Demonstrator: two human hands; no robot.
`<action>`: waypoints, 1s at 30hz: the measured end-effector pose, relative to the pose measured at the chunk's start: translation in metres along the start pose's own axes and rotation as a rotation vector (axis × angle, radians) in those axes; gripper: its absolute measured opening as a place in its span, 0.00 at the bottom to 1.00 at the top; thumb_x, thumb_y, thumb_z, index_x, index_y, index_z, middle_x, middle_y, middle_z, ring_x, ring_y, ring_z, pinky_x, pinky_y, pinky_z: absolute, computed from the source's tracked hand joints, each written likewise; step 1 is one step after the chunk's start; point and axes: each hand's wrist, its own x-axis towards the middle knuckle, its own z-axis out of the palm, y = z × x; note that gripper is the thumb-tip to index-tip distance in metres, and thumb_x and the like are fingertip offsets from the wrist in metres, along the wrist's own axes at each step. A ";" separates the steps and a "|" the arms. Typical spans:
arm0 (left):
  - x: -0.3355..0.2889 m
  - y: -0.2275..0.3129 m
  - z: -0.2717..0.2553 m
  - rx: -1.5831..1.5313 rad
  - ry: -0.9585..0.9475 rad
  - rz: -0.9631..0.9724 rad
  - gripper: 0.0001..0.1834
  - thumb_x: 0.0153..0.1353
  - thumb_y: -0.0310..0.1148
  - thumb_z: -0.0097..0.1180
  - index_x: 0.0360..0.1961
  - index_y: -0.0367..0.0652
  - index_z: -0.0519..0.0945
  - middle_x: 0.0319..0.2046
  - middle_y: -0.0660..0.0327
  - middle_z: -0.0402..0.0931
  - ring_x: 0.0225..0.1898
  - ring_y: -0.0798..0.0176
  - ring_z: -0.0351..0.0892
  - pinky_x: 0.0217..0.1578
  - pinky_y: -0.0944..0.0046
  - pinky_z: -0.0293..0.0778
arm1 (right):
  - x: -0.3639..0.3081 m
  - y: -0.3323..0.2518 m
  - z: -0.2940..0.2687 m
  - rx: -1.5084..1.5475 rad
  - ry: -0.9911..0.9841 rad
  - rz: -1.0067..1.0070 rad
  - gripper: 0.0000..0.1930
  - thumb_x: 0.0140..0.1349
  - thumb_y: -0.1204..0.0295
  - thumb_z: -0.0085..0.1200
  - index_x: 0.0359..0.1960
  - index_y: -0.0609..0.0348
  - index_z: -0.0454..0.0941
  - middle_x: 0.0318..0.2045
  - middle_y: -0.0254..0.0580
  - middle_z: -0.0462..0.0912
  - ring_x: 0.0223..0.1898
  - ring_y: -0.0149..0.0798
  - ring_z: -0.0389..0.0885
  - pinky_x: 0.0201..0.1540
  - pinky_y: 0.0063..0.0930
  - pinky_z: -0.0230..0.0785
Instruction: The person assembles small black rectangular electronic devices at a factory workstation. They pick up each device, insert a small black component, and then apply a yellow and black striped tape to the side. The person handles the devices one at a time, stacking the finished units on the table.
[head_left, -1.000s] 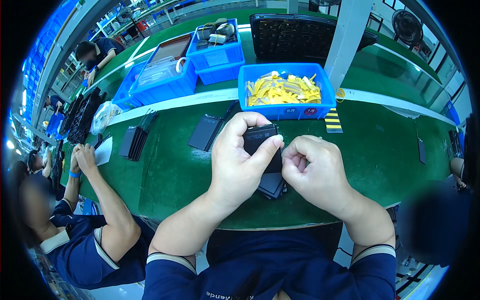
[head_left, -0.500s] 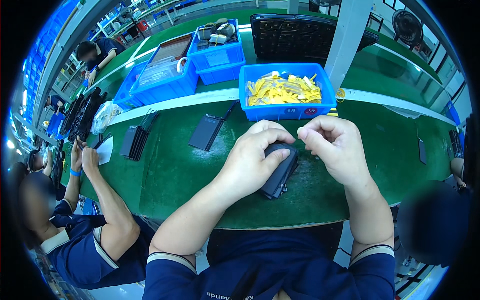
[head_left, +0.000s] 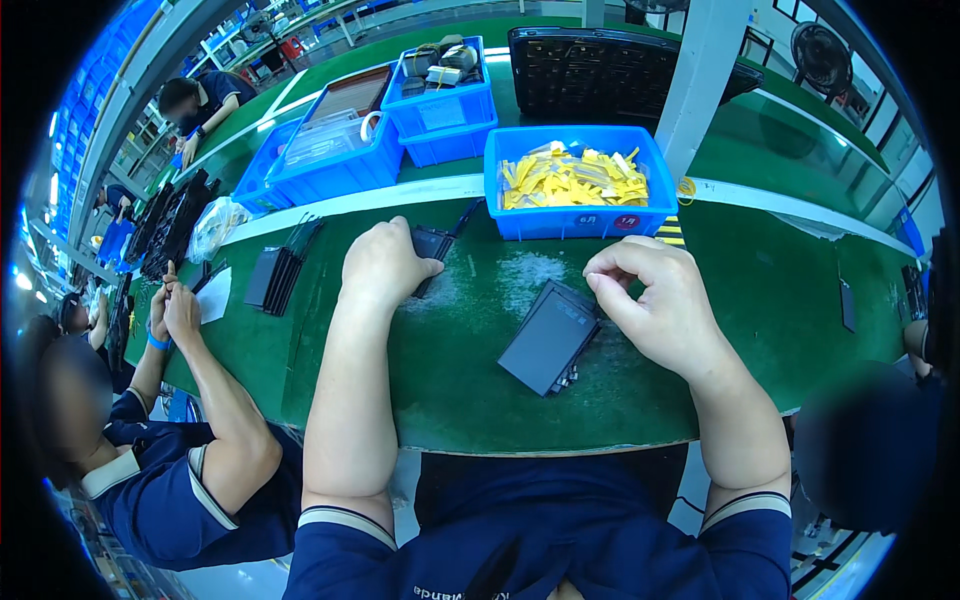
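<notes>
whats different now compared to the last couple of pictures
The left hand has let go of the stack of black flat packs and moved left and forward to another black pack; whether it grips that is unclear. The right hand stays close to the stack's right side. The blue bin stayed put.

It's a factory assembly workshop: long green table (head_left: 780,300), blue bins (head_left: 445,115) from ten to one o'clock, uniformed co-worker (head_left: 190,500) at eight, fan (head_left: 822,58) at two!
</notes>
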 end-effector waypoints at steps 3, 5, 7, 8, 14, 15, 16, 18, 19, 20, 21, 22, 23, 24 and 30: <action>0.001 -0.004 -0.002 -0.022 -0.015 -0.005 0.29 0.41 0.43 0.68 0.41 0.32 0.77 0.37 0.46 0.79 0.43 0.46 0.78 0.46 0.54 0.73 | 0.000 0.000 0.001 -0.023 0.012 -0.023 0.04 0.51 0.76 0.54 0.27 0.63 0.78 0.21 0.42 0.75 0.23 0.38 0.75 0.27 0.30 0.69; 0.002 -0.006 -0.001 -0.074 0.055 -0.001 0.28 0.41 0.42 0.68 0.41 0.32 0.78 0.37 0.47 0.78 0.42 0.47 0.78 0.45 0.54 0.73 | 0.000 0.001 0.001 -0.036 0.018 -0.031 0.03 0.51 0.76 0.54 0.27 0.63 0.78 0.21 0.43 0.76 0.23 0.39 0.76 0.27 0.30 0.69; 0.002 -0.011 0.000 -0.148 0.196 0.009 0.29 0.40 0.41 0.68 0.43 0.33 0.78 0.36 0.47 0.79 0.40 0.49 0.79 0.44 0.55 0.73 | 0.001 -0.001 0.000 -0.038 0.010 -0.026 0.03 0.51 0.77 0.55 0.26 0.63 0.78 0.22 0.43 0.76 0.24 0.39 0.76 0.28 0.30 0.69; 0.001 -0.010 -0.001 -0.249 0.277 0.028 0.29 0.41 0.40 0.68 0.43 0.33 0.78 0.36 0.48 0.79 0.40 0.51 0.79 0.43 0.57 0.73 | 0.001 -0.001 0.001 -0.030 0.054 -0.064 0.03 0.50 0.77 0.55 0.27 0.63 0.78 0.23 0.43 0.77 0.24 0.39 0.77 0.28 0.30 0.70; -0.029 0.032 -0.011 -0.960 0.237 0.371 0.28 0.48 0.25 0.66 0.50 0.32 0.68 0.39 0.56 0.77 0.41 0.69 0.76 0.40 0.67 0.73 | 0.004 -0.007 0.002 -0.224 0.389 -0.421 0.08 0.45 0.80 0.60 0.30 0.61 0.80 0.25 0.40 0.79 0.30 0.41 0.79 0.38 0.36 0.72; -0.034 0.041 -0.007 -1.018 0.195 0.430 0.26 0.50 0.24 0.64 0.50 0.32 0.68 0.38 0.56 0.77 0.40 0.69 0.76 0.40 0.68 0.73 | 0.005 -0.008 0.001 -0.295 0.434 -0.492 0.09 0.44 0.80 0.61 0.31 0.60 0.80 0.25 0.39 0.79 0.31 0.41 0.79 0.42 0.39 0.71; -0.042 0.049 -0.009 -1.073 0.155 0.487 0.25 0.52 0.23 0.63 0.50 0.32 0.68 0.37 0.57 0.77 0.40 0.70 0.76 0.40 0.69 0.73 | 0.006 -0.010 -0.001 -0.364 0.478 -0.565 0.11 0.44 0.80 0.61 0.32 0.59 0.80 0.26 0.39 0.79 0.33 0.42 0.79 0.46 0.41 0.71; -0.055 0.057 -0.012 -0.918 0.155 0.569 0.22 0.54 0.23 0.61 0.50 0.34 0.69 0.34 0.57 0.78 0.37 0.70 0.78 0.38 0.70 0.74 | 0.004 -0.016 -0.002 -0.455 0.479 -0.522 0.11 0.43 0.80 0.62 0.32 0.58 0.81 0.25 0.37 0.79 0.34 0.42 0.79 0.52 0.48 0.66; -0.060 0.060 -0.012 -0.896 0.156 0.594 0.21 0.55 0.23 0.60 0.50 0.34 0.69 0.34 0.57 0.79 0.36 0.70 0.78 0.38 0.70 0.74 | 0.004 -0.017 -0.002 -0.501 0.480 -0.499 0.11 0.43 0.80 0.62 0.32 0.57 0.81 0.25 0.37 0.79 0.35 0.43 0.79 0.55 0.51 0.64; -0.064 0.063 -0.011 -0.874 0.156 0.620 0.20 0.55 0.23 0.60 0.49 0.34 0.70 0.34 0.57 0.79 0.36 0.71 0.78 0.37 0.69 0.74 | 0.004 -0.016 -0.002 -0.472 0.452 -0.487 0.10 0.43 0.80 0.62 0.31 0.57 0.81 0.25 0.37 0.79 0.35 0.43 0.79 0.56 0.51 0.63; -0.067 0.065 -0.011 -0.880 0.182 0.652 0.19 0.55 0.25 0.60 0.48 0.34 0.71 0.33 0.56 0.79 0.34 0.69 0.80 0.36 0.69 0.75 | 0.004 -0.014 -0.002 -0.441 0.424 -0.476 0.09 0.43 0.79 0.62 0.30 0.57 0.82 0.25 0.37 0.79 0.35 0.42 0.79 0.57 0.52 0.62; -0.069 0.066 -0.012 -0.870 0.178 0.652 0.19 0.55 0.26 0.61 0.47 0.34 0.72 0.33 0.55 0.79 0.33 0.68 0.80 0.35 0.69 0.75 | 0.004 -0.012 -0.002 -0.409 0.395 -0.465 0.09 0.43 0.79 0.62 0.29 0.57 0.82 0.25 0.37 0.79 0.35 0.42 0.79 0.58 0.53 0.61; -0.071 0.068 -0.013 -0.860 0.175 0.652 0.19 0.55 0.27 0.61 0.47 0.35 0.72 0.32 0.55 0.79 0.33 0.67 0.80 0.34 0.68 0.75 | 0.003 -0.010 -0.003 -0.374 0.380 -0.442 0.08 0.44 0.79 0.63 0.28 0.57 0.82 0.25 0.38 0.80 0.35 0.42 0.80 0.58 0.52 0.62; -0.072 0.068 -0.015 -0.850 0.172 0.651 0.19 0.55 0.29 0.62 0.47 0.35 0.72 0.32 0.54 0.79 0.32 0.66 0.81 0.33 0.68 0.76 | 0.003 -0.008 -0.004 -0.338 0.363 -0.420 0.07 0.44 0.79 0.63 0.27 0.57 0.82 0.24 0.38 0.80 0.35 0.42 0.80 0.57 0.52 0.62; -0.073 0.069 -0.015 -0.802 0.136 0.685 0.20 0.54 0.32 0.61 0.47 0.37 0.73 0.32 0.51 0.79 0.31 0.53 0.82 0.31 0.62 0.76 | 0.003 -0.007 -0.008 -0.272 0.240 -0.334 0.04 0.45 0.78 0.62 0.25 0.58 0.82 0.23 0.40 0.79 0.32 0.41 0.80 0.55 0.47 0.66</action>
